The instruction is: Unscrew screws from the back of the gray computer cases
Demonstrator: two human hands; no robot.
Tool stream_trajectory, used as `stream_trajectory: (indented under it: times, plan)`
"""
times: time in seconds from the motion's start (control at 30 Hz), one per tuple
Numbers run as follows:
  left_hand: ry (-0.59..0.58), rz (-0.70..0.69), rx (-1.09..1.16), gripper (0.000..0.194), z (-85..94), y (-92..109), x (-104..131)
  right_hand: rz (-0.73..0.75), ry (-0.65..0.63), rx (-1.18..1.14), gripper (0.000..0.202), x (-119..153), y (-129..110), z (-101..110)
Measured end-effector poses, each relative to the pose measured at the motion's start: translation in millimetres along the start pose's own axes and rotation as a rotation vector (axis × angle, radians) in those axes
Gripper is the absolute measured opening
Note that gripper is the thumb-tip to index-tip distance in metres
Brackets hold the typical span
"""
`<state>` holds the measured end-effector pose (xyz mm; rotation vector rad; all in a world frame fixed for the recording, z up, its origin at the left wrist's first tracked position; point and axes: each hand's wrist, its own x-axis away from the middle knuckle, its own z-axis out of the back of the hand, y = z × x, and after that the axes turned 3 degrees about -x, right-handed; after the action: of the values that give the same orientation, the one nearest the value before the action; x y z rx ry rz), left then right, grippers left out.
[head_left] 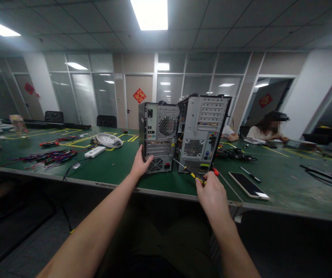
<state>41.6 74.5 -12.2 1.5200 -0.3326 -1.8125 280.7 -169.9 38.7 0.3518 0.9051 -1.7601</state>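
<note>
Two computer cases stand upright side by side on the green table, their back panels toward me. My left hand (139, 164) grips the lower left edge of the smaller computer case (160, 144), thumb on the back panel and fingers along its side. In my right hand (213, 193) is a screwdriver (197, 177) with a yellow and black handle. Its shaft points left, and the tip is near the smaller case's lower right edge; whether it touches a screw I cannot tell. The larger computer case (202, 133) stands just behind the screwdriver. A red-orange object (215, 171) shows beyond my right hand.
To the right lie a phone (248, 185), a thin pen-like tool (250, 174) and black cables (235, 153). Leftward are a white power strip (95, 151), a round white grille (109, 139) and bundled coloured wires (50, 157). Other people sit around the table (287, 193).
</note>
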Motion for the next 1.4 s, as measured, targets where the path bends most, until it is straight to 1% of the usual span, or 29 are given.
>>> stream_trajectory:
  times: [0.2, 0.37, 0.63, 0.9, 1.23, 1.4]
  plan:
    - [-0.008, 0.005, -0.009, 0.092, 0.4, 0.6, 0.1, 0.01, 0.05, -0.025, 0.008, 0.1, -1.7, 0.6]
    - [0.001, -0.005, -0.002, 0.092, -1.0, -0.1, -0.1, -0.008, 0.053, -0.047, 0.009, -0.4, -1.9, 0.8]
    - [-0.002, -0.015, 0.003, 0.091, -1.1, -0.9, -0.2, 0.026, 0.08, -0.074, 0.008, -1.2, 2.3, -1.2]
    - [-0.009, -0.011, -0.011, 0.091, 0.5, 1.4, 0.2, 0.007, 0.047, -0.083, 0.008, -1.4, -1.6, 2.8]
    - [-0.004, 0.002, -0.003, 0.092, -0.1, -1.6, -0.2, 0.029, 0.058, -0.099, 0.01, -0.1, -3.0, 3.6]
    - [-0.005, -0.009, -0.022, 0.092, -1.2, -2.8, -0.2, 0.018, 0.046, -0.053, 0.013, 1.9, -6.7, 3.0]
